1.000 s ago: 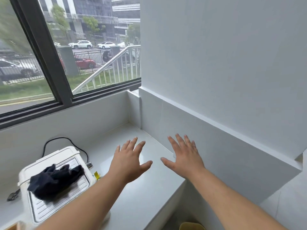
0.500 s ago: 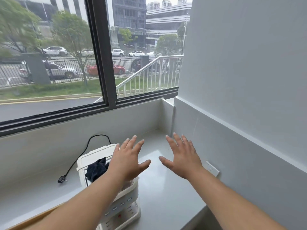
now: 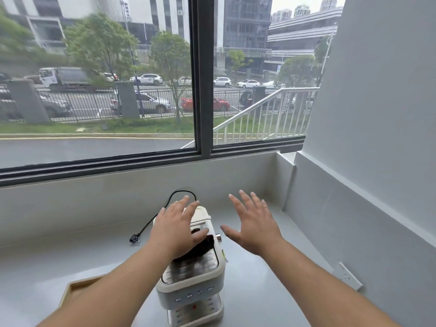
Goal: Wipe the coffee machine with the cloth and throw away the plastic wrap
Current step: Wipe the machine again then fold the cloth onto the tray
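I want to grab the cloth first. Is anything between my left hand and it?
Nothing visible. The left hand, open, hovers directly over the dark cloth lying on top of the coffee machine, partly hiding it. The right hand is off to the side.

Cream-white coffee machine (image 3: 191, 287) with a ribbed silver top, a row of pale blue buttons and one small red dot on its front. A dark, near-black cloth (image 3: 200, 247) lies bunched on that top, and a black cord (image 3: 155, 218) trails off over the pale grey counter (image 3: 271, 291). At the left edge sits a light wooden tray (image 3: 70, 287), with a white socket (image 3: 350, 276) on the pale grey wall and a black window frame (image 3: 200, 90) above.
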Available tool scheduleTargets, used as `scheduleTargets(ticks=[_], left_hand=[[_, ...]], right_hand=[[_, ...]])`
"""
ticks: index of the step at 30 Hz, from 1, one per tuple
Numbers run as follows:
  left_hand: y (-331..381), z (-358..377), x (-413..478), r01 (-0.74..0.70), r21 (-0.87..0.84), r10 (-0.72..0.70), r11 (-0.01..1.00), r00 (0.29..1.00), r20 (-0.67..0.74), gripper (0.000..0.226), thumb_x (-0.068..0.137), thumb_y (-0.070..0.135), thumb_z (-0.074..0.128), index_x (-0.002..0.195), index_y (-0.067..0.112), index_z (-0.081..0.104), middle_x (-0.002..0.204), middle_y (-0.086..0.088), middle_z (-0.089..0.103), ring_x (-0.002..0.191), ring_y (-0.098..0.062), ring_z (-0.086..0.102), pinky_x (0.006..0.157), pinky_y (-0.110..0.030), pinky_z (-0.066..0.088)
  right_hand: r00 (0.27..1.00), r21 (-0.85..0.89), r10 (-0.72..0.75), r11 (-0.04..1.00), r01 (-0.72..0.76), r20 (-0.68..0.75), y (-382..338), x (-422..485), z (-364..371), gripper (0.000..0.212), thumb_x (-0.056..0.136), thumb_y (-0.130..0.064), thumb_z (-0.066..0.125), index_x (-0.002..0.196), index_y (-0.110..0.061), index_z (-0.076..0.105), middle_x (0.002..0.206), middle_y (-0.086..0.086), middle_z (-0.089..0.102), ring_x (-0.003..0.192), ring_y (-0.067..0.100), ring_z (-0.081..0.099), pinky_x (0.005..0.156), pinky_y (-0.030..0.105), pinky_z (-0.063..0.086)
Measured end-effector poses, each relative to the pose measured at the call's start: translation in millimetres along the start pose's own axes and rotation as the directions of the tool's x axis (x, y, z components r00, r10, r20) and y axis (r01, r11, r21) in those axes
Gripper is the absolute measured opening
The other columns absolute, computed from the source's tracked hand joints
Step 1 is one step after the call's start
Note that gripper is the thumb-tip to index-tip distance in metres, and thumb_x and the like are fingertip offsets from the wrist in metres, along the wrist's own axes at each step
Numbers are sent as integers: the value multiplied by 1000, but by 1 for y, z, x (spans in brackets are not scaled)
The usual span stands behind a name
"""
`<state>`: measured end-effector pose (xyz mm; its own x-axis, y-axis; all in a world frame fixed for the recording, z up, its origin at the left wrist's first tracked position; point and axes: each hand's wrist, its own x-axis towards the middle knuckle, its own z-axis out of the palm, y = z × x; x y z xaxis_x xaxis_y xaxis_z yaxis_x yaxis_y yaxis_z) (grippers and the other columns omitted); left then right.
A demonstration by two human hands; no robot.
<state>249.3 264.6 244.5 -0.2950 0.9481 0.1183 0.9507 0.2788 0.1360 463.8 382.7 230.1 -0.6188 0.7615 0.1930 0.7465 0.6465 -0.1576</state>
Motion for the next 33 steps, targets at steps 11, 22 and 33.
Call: scheduleTargets(ticks=[11,22,33], left_hand=[[-28,-3,-35,230,58,-237,971,958,159,53,82,72,46,117,35,60,122,8,62,112,-20,60,86,-37,53],[-41,-4,-46,330,-124,-333,936,943,-4,39,99,58,44,76,27,45,85,9,53,84,-21,57,76,-41,54],[-67,-39,-48,281,-296,-327,913,938,-116,41,103,56,47,76,26,43,77,7,55,77,-23,54,65,-40,37]], right_hand=[[968,50,-236,971,233,89,-42,23,13,95,82,-86,29,163,-41,12,174,-1,15,160,28,7,129,51,8],[896,-18,-407,909,417,175,-73,18,23,71,82,-82,39,117,-26,66,112,1,65,112,26,54,100,43,45],[956,235,-290,933,272,43,-121,30,-3,23,99,-30,43,95,-16,61,97,5,69,95,31,61,77,43,51]])
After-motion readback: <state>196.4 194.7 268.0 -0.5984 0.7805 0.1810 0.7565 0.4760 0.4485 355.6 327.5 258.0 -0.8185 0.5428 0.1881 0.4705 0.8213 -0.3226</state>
